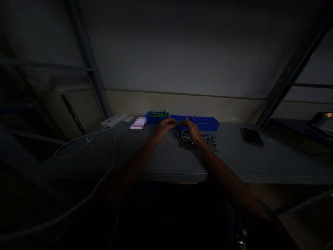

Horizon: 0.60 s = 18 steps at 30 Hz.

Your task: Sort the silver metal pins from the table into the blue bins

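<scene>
In the head view we have our left hand [163,127] pinching a small green piece [178,123] in narrowed fingers, right in front of the middle blue bin [181,117]; our right hand [193,129] comes up at its other side, fingers curved in, though in this gloom we can't tell whether they grip! Below we see loose metal parts [185,141] heaped on the grey table [161,160], partly behind our right wrist, and more green pieces [158,114] filling the left blue bin [154,120]
</scene>
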### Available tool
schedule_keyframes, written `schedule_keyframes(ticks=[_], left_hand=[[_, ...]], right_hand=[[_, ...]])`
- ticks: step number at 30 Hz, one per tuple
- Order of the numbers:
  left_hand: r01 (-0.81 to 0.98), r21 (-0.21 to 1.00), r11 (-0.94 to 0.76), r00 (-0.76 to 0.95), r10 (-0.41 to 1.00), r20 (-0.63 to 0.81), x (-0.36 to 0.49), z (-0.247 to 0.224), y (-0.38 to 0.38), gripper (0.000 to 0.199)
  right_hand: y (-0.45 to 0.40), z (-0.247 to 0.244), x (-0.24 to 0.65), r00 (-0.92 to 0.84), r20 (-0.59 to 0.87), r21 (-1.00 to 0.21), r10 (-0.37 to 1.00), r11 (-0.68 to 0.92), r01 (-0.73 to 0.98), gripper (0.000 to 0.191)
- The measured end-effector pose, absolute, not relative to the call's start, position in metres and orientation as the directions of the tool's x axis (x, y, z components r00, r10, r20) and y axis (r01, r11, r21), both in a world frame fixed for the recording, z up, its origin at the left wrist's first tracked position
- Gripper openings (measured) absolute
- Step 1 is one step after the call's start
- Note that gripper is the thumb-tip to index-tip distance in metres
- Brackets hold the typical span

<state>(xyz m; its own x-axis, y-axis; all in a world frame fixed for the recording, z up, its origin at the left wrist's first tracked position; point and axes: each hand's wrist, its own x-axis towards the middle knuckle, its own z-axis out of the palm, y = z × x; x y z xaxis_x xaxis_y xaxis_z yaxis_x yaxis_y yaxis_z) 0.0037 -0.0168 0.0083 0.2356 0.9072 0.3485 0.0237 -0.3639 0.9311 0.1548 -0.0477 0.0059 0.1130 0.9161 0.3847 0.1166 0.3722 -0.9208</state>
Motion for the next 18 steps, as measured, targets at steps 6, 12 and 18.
schedule_keyframes(ticks=[6,12,18], left_hand=[[0.204,0.795,-0.571,0.241,0.816,0.525,0.0026,0.0057,-0.0152,0.013],[0.202,0.875,-0.439,0.267,0.885,0.382,0.0036,0.0084,-0.0178,0.015],[0.158,0.961,-0.227,0.172,0.965,0.2,0.0027,0.0071,-0.0142,0.051]], right_hand=[[-0.0398,-0.0019,0.1572,0.153,0.294,-0.955,0.944,0.281,0.1,0.034],[-0.0416,-0.0001,0.1554,0.183,0.388,-0.919,0.903,0.366,0.143,0.031],[-0.0398,0.0002,0.1535,0.169,0.422,-0.906,0.891,0.409,0.111,0.024]])
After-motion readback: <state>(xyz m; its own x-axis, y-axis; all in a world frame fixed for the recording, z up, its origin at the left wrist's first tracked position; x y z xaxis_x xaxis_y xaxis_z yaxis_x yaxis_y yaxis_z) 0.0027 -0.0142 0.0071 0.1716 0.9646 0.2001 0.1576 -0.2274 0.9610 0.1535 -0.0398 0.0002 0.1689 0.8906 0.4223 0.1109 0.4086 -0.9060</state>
